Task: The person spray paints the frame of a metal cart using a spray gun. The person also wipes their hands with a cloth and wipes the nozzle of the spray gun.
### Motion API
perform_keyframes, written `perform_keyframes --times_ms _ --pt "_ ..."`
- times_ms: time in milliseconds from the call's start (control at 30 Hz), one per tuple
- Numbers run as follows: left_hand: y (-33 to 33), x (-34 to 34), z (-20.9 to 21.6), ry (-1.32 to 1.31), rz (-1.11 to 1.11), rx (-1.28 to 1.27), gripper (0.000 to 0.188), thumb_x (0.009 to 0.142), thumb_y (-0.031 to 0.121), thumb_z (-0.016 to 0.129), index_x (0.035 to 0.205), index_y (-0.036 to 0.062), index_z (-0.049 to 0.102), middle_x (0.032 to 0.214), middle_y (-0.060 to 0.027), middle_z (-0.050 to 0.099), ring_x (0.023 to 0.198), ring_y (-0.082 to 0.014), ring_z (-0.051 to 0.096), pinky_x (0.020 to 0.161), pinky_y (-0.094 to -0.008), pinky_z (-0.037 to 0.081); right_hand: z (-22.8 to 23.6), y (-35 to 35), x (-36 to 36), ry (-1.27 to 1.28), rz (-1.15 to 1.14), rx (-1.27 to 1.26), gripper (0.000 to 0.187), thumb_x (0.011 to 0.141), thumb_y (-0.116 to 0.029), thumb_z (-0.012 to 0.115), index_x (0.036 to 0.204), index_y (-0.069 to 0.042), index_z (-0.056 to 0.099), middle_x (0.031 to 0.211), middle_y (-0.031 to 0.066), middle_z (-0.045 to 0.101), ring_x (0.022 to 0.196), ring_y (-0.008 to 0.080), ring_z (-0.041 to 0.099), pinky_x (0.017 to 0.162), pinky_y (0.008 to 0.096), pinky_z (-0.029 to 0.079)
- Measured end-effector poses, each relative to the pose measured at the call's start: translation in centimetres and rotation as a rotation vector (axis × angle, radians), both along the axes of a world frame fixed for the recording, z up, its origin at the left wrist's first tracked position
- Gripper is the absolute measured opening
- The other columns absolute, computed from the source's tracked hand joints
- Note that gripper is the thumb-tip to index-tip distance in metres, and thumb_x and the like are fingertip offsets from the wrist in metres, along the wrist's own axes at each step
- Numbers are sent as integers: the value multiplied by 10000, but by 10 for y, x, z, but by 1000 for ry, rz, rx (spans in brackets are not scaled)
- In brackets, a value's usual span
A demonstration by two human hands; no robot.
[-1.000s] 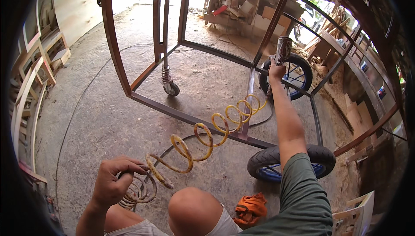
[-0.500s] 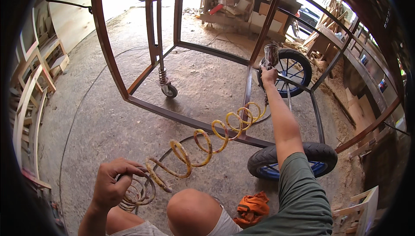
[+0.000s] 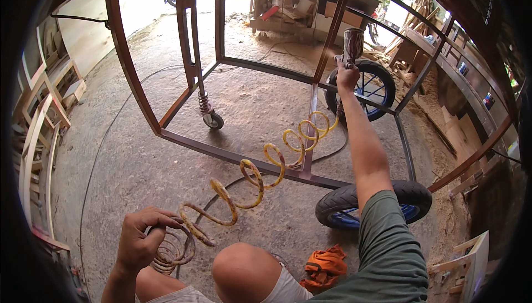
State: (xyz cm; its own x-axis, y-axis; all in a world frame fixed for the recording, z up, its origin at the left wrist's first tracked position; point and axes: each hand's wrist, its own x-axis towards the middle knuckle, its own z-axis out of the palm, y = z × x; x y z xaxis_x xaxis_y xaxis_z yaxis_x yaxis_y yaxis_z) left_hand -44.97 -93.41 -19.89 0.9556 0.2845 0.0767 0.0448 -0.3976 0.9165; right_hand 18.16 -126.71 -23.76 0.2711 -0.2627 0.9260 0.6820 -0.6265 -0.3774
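Note:
My right hand [image 3: 348,75] is stretched far forward, wrapped around the grip of a spray gun [image 3: 353,42] with a metal cup on top. A faint reddish mist spreads left from its nozzle toward a brown upright of the metal frame [image 3: 244,155]. From the gun a yellow, paint-stained coiled hose [image 3: 226,196] runs back to my left hand [image 3: 141,239]. Those fingers are closed on its darker near coils, beside my knee. Exactly how they grip the hose is partly hidden. Beyond the gun stands a blue-spoked wheel [image 3: 389,89] of the frame.
A second black tyre [image 3: 332,209] lies under my right arm. An orange cloth [image 3: 325,267] is on the floor by my knee. The frame's sprung caster [image 3: 213,120] stands mid-left. Wooden frames [image 3: 37,136] line the left; a wooden bench [image 3: 285,12] stands at the back.
My right hand has raised the spray gun slightly, and a reddish mist now shows at its nozzle. The stretched hose shifts with it. My left hand stays about where it was.

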Motion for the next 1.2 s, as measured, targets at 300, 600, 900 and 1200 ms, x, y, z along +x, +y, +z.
perform_keyframes --times_ms 300,600,900,1200 --pt "4 -3 1 20 28 16 355 719 -62 491 921 -38 781 995 -196 762 938 -259 730 889 -344 560 68 9 8 104 11 136 379 936 -311 769 720 -3 721 578 53 675 470 159 639 470 338 466" --pt "4 3 -5 38 27 1 366 721 -63 489 938 -35 783 1001 -196 757 951 -257 726 896 -344 555 118 23 -28 -42 140 214 392 954 -344 747 795 7 675 542 83 617 505 232 638 533 384 474" --pt "-4 16 -1 65 39 14 357 728 -55 501 942 -29 786 996 -180 757 949 -240 715 903 -337 542 147 19 -5 -78 247 294 368 952 -328 749 803 6 715 625 79 677 520 202 640 544 363 485" --pt "-10 28 4 75 16 25 351 732 -51 504 943 -37 783 997 -191 756 951 -246 722 904 -343 546 154 -1 12 -33 230 223 234 940 -175 771 840 21 693 697 64 710 532 121 640 499 284 473"
